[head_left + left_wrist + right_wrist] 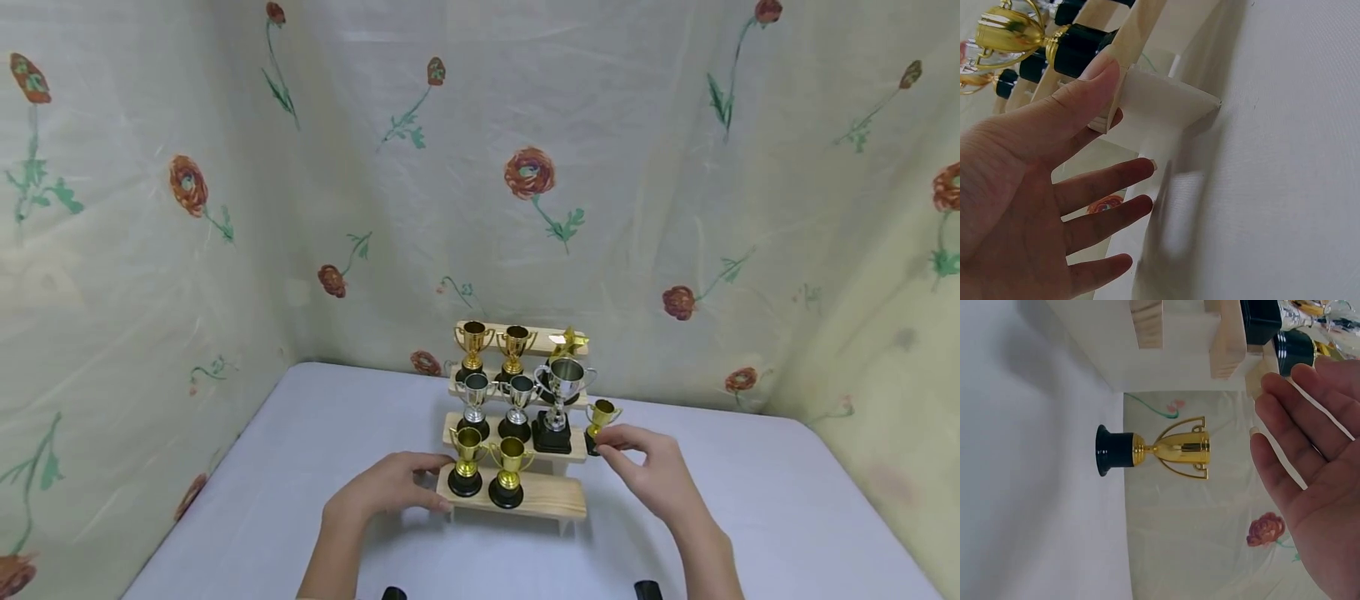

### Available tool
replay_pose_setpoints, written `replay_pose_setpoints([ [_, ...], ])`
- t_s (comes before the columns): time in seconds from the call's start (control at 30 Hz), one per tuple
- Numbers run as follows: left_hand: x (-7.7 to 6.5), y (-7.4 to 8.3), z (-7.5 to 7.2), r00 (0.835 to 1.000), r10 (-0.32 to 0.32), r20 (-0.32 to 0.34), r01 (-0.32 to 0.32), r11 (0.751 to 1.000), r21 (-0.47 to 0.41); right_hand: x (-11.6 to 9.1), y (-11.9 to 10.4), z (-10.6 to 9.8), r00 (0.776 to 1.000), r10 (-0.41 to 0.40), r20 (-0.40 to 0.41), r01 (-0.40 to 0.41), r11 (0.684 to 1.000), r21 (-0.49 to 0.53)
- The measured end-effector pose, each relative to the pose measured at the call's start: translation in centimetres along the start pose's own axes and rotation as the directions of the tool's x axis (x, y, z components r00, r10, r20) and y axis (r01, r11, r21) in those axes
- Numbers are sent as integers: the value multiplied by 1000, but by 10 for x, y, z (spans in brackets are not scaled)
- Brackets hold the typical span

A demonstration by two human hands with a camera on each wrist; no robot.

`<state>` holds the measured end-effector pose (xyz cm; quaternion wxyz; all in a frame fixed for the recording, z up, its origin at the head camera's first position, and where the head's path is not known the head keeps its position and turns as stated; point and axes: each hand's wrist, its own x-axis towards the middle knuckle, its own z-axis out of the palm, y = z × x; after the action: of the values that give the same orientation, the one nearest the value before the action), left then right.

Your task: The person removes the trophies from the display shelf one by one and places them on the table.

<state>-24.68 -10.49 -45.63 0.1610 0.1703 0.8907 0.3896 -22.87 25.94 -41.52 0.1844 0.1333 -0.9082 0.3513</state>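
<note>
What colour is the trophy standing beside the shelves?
Gold cup, black base; clearest in the right wrist view.

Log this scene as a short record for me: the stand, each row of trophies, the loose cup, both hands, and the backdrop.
Stand: stepped wooden stand, on a white table
Front row: two front gold cups
Middle row: two small silver cups, one larger silver cup
Row behind: two rear gold cups, one star trophy
Loose: gold cup, upright on the table, right of the stand
Left hand: grips the stand's left front end
Right hand: near the loose cup, apart from it
Backdrop: flower-patterned cloth
</note>
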Motion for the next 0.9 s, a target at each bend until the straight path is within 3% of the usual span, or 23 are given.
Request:
replay_pose_setpoints([
  [0.23, -1, 0, 0, 1000, 7, -1, -7, 1000, 12, -6, -10, 4, 997, 22, 72, -24, 999, 36],
  [0.53, 1, 0, -1, 1000, 20, -4, -20, 1000, 11, -10, -19, 12, 995, -47, 88, 37, 994, 106],
  [0.9, 1, 0, 0, 1000, 6, -2, -6, 1000, 9, -8, -29, 20, 991, -36, 129, 19, 991, 131],
])
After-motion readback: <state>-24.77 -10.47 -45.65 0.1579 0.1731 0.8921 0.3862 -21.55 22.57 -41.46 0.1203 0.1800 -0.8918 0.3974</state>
